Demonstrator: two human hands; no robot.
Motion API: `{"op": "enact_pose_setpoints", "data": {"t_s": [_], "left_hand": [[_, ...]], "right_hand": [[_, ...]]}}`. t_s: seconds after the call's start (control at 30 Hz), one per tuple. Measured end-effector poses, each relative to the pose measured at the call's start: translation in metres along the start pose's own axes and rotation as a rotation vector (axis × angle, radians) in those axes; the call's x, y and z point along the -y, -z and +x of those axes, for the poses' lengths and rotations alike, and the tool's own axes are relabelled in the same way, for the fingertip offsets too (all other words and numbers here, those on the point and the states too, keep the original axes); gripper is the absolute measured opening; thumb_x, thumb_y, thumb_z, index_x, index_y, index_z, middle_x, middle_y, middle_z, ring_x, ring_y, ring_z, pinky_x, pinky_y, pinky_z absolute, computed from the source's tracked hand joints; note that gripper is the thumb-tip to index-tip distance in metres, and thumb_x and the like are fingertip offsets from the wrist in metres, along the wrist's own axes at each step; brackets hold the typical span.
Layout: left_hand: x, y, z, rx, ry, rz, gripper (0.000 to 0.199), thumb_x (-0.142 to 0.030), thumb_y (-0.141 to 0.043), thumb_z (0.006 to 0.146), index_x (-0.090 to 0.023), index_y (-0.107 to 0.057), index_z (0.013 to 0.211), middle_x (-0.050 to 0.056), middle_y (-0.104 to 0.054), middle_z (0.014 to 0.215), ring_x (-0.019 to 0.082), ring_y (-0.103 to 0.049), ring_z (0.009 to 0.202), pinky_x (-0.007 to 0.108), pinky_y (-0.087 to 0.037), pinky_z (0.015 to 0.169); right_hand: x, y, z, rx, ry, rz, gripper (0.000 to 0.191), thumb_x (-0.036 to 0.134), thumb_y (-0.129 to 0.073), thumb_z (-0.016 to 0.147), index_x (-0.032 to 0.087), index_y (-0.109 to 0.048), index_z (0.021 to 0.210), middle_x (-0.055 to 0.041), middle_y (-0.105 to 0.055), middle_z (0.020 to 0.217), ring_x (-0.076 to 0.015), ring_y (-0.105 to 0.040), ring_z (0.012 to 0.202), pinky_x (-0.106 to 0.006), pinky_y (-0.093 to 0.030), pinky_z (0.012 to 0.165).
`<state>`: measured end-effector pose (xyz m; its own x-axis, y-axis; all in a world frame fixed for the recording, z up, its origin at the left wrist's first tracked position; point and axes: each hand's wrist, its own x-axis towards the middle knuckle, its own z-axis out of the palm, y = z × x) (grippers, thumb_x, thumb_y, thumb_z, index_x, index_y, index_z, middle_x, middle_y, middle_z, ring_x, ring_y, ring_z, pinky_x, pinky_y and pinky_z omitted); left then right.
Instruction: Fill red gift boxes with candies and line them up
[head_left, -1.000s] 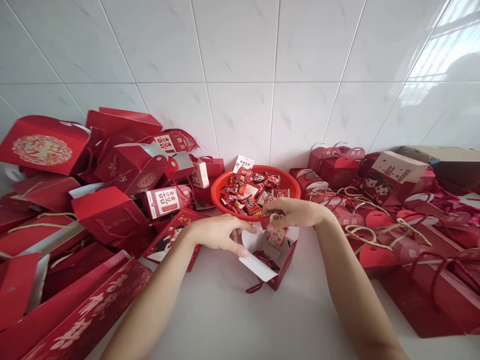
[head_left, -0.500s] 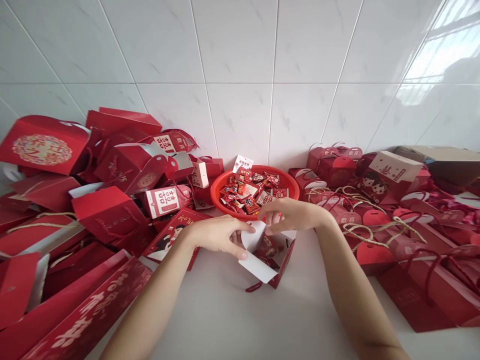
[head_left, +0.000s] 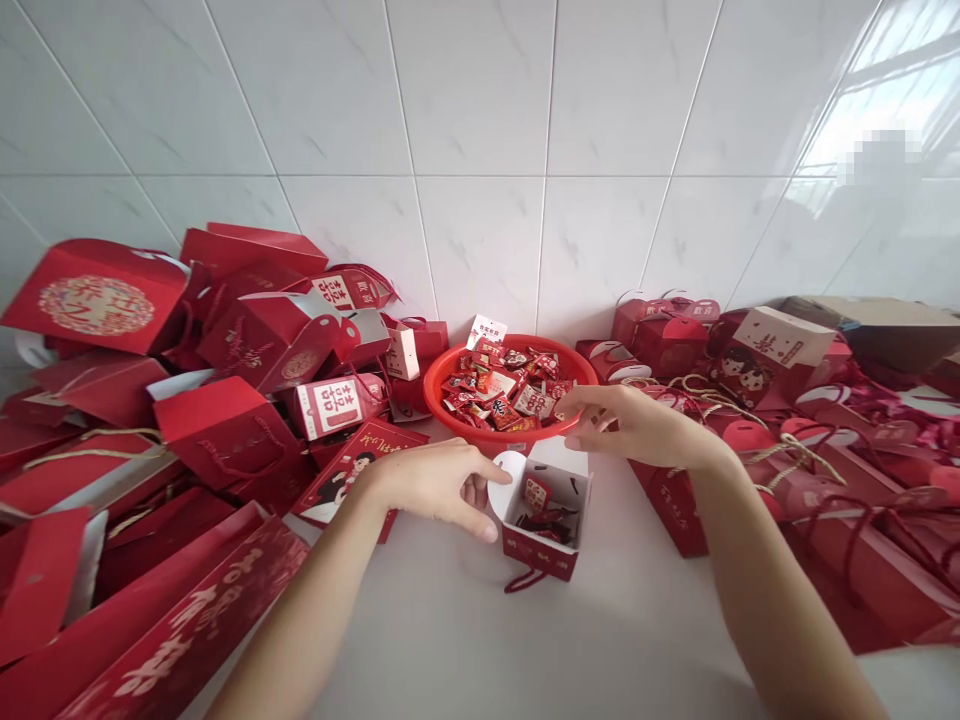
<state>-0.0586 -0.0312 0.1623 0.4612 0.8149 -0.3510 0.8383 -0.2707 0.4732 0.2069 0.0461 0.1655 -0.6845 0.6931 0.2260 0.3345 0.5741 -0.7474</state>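
A small red gift box [head_left: 540,552] stands open on the table, white inside, its flaps spread. Several wrapped candies [head_left: 551,525] lie in it, and a red cord handle [head_left: 525,580] hangs at its front. My left hand [head_left: 442,490] is at the box's left rounded flap, thumb and index finger apart, holding nothing I can see. Behind the box's right rear corner, my right hand [head_left: 619,420] hovers with loosely bent fingers, apparently empty, over the near right rim of the orange-red basin [head_left: 450,425]. Wrapped candies [head_left: 502,385] fill that basin.
Red gift boxes [head_left: 225,430] are heaped on the left, some with flaps up. More red boxes [head_left: 855,530] with cord and rope handles crowd the right. A brown carton [head_left: 877,318] sits at the far right, and a tiled wall [head_left: 480,100] rises behind the basin.
The box has turned, and its near white flap no longer stretches toward my left thumb. My right hand has moved off the box to the right; my left hand has shifted slightly left and down.
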Motion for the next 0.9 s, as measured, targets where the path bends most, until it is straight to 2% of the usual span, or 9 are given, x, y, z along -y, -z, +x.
{"op": "enact_pose_setpoints", "data": {"t_s": [0.1,0.23,0.33,0.47,0.57,0.63,0.73,0.8,0.9], "left_hand": [[-0.004,-0.001,-0.002,-0.011,-0.005,0.028,0.05,-0.046,-0.08,0.071,-0.025,-0.075,0.116,0.001,-0.078,0.089,0.025,-0.069,0.089,0.025,-0.045,0.072],[-0.011,-0.004,-0.003,-0.002,0.026,0.052,0.047,-0.052,-0.078,0.072,-0.024,-0.077,0.11,0.001,-0.076,0.083,0.024,-0.067,0.083,0.025,-0.043,0.066],[-0.016,-0.008,-0.005,-0.014,0.032,0.094,0.043,-0.055,-0.077,0.072,-0.024,-0.078,0.101,0.0,-0.075,0.078,0.023,-0.065,0.081,0.025,-0.04,0.063],[-0.023,-0.013,-0.007,-0.075,0.055,0.158,0.045,-0.061,-0.076,0.069,-0.024,-0.077,0.095,0.001,-0.071,0.072,0.024,-0.064,0.082,0.025,-0.037,0.062],[-0.028,-0.015,-0.006,-0.072,0.105,0.18,0.042,-0.062,-0.072,0.073,-0.023,-0.076,0.088,0.002,-0.071,0.077,0.025,-0.063,0.084,0.026,-0.036,0.06],[-0.03,-0.015,-0.005,-0.044,0.101,0.173,0.036,-0.058,-0.068,0.079,-0.022,-0.072,0.077,0.001,-0.068,0.073,0.022,-0.062,0.075,0.027,-0.034,0.058],[-0.031,-0.017,-0.003,-0.076,0.091,0.184,0.036,-0.054,-0.063,0.083,-0.021,-0.065,0.067,0.001,-0.062,0.066,0.021,-0.06,0.069,0.028,-0.032,0.056],[-0.03,-0.019,0.0,-0.121,0.105,0.204,0.033,-0.053,-0.064,0.082,-0.022,-0.065,0.072,0.002,-0.064,0.07,0.023,-0.062,0.071,0.028,-0.033,0.057],[-0.029,-0.022,0.004,-0.164,0.162,0.24,0.031,-0.051,-0.069,0.078,-0.022,-0.067,0.089,0.005,-0.07,0.085,0.028,-0.066,0.082,0.029,-0.038,0.062]], "right_hand": [[-0.014,-0.011,-0.015,-0.114,-0.093,-0.005,0.05,0.037,-0.085,0.065,0.022,-0.074,0.112,-0.0069,-0.075,0.099,-0.0229,-0.067,0.082,-0.031,-0.052,0.071],[-0.021,-0.024,-0.033,-0.074,-0.095,0.126,0.06,0.034,-0.088,0.062,0.025,-0.072,0.119,-0.0067,-0.073,0.113,-0.0277,-0.066,0.103,-0.035,-0.053,0.085],[-0.02,-0.028,-0.043,-0.07,-0.1,0.216,0.066,0.027,-0.087,0.061,0.026,-0.069,0.124,-0.0065,-0.071,0.118,-0.0271,-0.064,0.107,-0.037,-0.053,0.09],[-0.025,-0.033,-0.052,-0.082,-0.122,0.318,0.071,0.015,-0.083,0.061,0.026,-0.065,0.128,-0.0065,-0.068,0.121,-0.0235,-0.066,0.101,-0.032,-0.054,0.081],[-0.033,-0.041,-0.055,-0.068,-0.152,0.457,0.072,0.015,-0.082,0.063,0.028,-0.061,0.132,-0.0087,-0.059,0.139,-0.015,-0.065,0.079,-0.028,-0.052,0.066],[-0.038,-0.046,-0.057,-0.055,-0.134,0.545,0.069,0.02,-0.082,0.067,0.027,-0.059,0.132,-0.0098,-0.062,0.136,-0.0106,-0.06,0.068,-0.027,-0.05,0.062],[-0.038,-0.054,-0.06,-0.037,-0.06,0.605,0.059,0.027,-0.082,0.074,0.024,-0.06,0.128,-0.0081,-0.073,0.111,-0.0115,-0.058,0.066,-0.027,-0.049,0.064],[-0.036,-0.059,-0.062,-0.02,-0.01,0.567,0.044,0.032,-0.08,0.079,0.022,-0.065,0.119,-0.0074,-0.075,0.102,-0.0145,-0.062,0.072,-0.029,-0.048,0.068],[-0.031,-0.068,-0.064,0.022,0.046,0.413,0.025,0.039,-0.072,0.087,0.021,-0.072,0.105,-0.0074,-0.076,0.099,-0.0188,-0.065,0.087,-0.033,-0.048,0.08]]}}
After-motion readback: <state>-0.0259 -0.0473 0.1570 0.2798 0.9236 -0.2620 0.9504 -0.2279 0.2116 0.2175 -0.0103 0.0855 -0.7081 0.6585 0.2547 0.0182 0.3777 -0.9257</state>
